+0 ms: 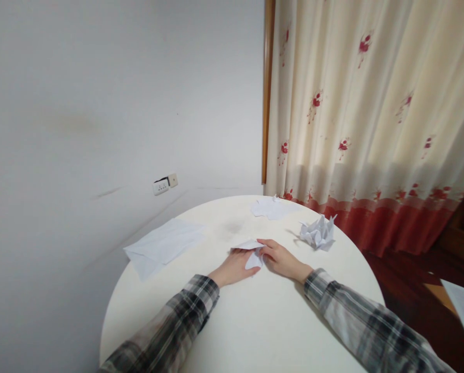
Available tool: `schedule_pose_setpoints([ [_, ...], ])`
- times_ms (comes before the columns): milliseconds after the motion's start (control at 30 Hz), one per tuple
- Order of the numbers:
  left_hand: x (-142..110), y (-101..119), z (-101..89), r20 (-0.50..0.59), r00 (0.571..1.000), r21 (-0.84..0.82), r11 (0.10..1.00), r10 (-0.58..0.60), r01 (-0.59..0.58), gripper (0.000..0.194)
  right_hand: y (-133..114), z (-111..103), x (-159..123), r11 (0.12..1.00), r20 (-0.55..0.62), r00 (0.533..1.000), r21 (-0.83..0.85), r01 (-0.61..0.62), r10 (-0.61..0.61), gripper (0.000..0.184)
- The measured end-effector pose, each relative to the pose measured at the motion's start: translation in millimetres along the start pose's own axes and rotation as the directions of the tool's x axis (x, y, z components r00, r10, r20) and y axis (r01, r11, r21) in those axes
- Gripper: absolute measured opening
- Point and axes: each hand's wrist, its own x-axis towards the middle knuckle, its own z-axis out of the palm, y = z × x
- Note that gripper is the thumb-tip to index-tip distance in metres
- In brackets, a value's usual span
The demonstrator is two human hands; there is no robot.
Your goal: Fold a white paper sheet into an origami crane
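A small folded sheet of white paper (pixel 254 260) is between my two hands, just above or on the round white table (pixel 255 321). My left hand (pixel 235 268) holds it from the left, its fingers partly hidden under a raised flap and its thumb on the near part. On the right side, my right hand (pixel 279 258) pinches the paper's edge between thumb and fingers. Both wrists come out of plaid sleeves.
Flat white sheets (pixel 164 246) lie at the table's left edge. More paper pieces (pixel 270 208) are at the far edge. A cluster of folded paper shapes (pixel 319 233) stands at the right. Beyond are a wall socket (pixel 161 187) and a floral curtain (pixel 356 114).
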Motion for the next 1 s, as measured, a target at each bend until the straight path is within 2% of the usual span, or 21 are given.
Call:
schedule_pose_setpoints([
  [267, 0, -2, -1.7, 0.021, 0.999, -0.03, 0.999, 0.03, -0.03, 0.057, -1, 0, -2, 0.999, 0.005, 1.0, -0.038, -0.021, 0.021, 0.026],
  [400, 2, -4, -1.5, 0.041, 0.999, -0.059, 0.998, 0.016, -0.013, 0.041, -1, 0, -3, 0.998, 0.004, 0.999, -0.048, -0.034, 0.035, 0.021],
  [533, 2, -8, 0.4, 0.062, 0.998, -0.056, 0.998, -0.003, 0.007, 0.043, -1, 0, -3, 0.997, -0.014, 0.998, -0.063, -0.054, 0.053, 0.016],
  [667, 1, -11, 3.6, 0.011, 1.0, -0.064, 0.998, 0.019, -0.018, 0.042, -1, -1, -2, 0.998, -0.013, 0.999, -0.033, -0.054, 0.053, 0.017],
  [767, 0, -12, 4.5, -0.016, 0.999, -0.06, 0.998, -0.039, 0.038, 0.034, -1, -2, -2, 0.999, 0.003, 0.999, 0.025, -0.041, 0.041, 0.015],
  [867, 0, -10, 0.9, 0.01, 0.999, -0.07, 0.996, -0.052, 0.052, 0.029, 0, -2, -1, 0.997, 0.011, 0.999, 0.066, -0.044, 0.043, 0.012],
  [1000, -2, -5, -6.2, 0.07, 0.997, -0.121, 0.993, 0.011, -0.003, 0.035, 2, -1, -1, 0.995, -0.008, 0.997, 0.067, -0.072, 0.073, 0.012],
])
